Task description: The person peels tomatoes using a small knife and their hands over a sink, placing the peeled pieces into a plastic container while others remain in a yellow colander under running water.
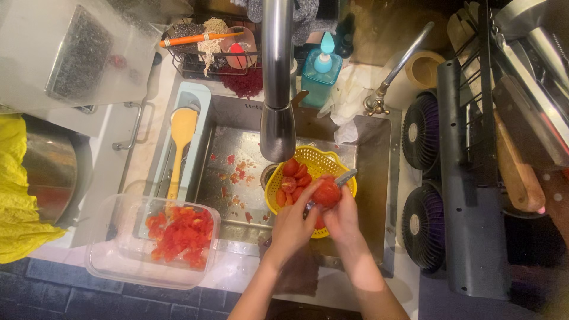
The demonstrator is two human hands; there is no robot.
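Here both hands' grip shut: left hand & right hand on tomato; knife points up-right.

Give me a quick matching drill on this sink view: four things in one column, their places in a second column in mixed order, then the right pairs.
Things:
1. whole tomato
2. chopped tomato pieces
3. yellow spatula
4. teal soap bottle

Places:
A. in the clear plastic container on the counter
B. behind the sink, beside the tap
C. held between the left hand and right hand over the yellow colander
D. lying on the pale blue tray at the sink's left edge

Pairs: 1-C, 2-A, 3-D, 4-B
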